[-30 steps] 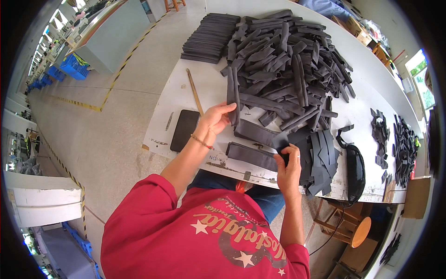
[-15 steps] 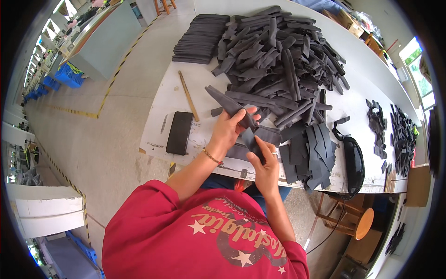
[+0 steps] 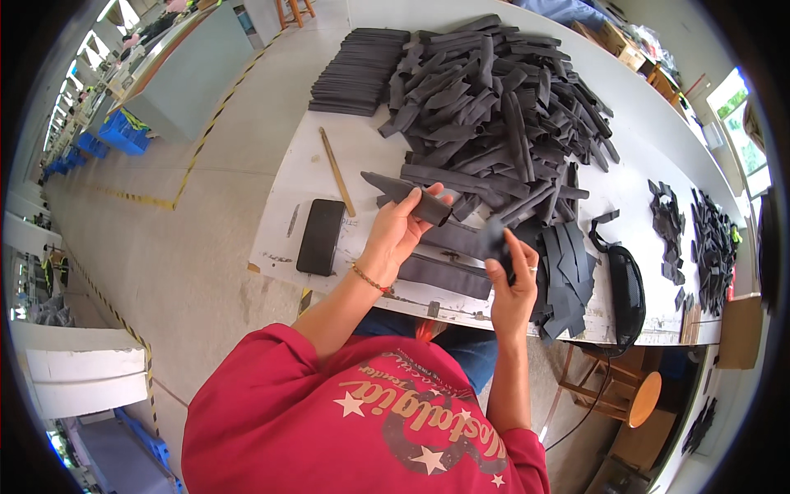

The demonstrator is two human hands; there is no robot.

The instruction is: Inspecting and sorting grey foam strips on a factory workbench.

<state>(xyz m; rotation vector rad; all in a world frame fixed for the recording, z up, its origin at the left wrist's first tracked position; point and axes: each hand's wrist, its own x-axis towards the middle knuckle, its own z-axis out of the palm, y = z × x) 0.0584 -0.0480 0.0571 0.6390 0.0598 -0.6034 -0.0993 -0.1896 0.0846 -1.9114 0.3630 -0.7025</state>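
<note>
My left hand (image 3: 393, 235) is closed around a dark grey fabric tube (image 3: 431, 209), with its open end pointing to the right. Between the thumb and fingers of my right hand (image 3: 517, 288) is a small dark flat piece (image 3: 497, 244), smeared by motion and apart from the tube. Below my hands, two folded dark fabric strips (image 3: 444, 276) lie on the white table. A big loose heap of similar fabric tubes (image 3: 485, 107) lies just beyond. Beside my right hand, a fanned stack of flat dark pieces (image 3: 568, 276) rests near the table's front edge.
A black phone (image 3: 321, 237) and a wooden stick (image 3: 336, 171) lie on the left. Neatly lined-up tubes (image 3: 358, 72) sit at the back left. A glossy black rounded object (image 3: 627, 292) stands right of the flat pieces, with a stool (image 3: 643, 397) below.
My right hand has moved right, away from the tube, with the flat piece in it. My left hand has tilted the tube, and its open end shows more. The strips beneath are more exposed.
</note>
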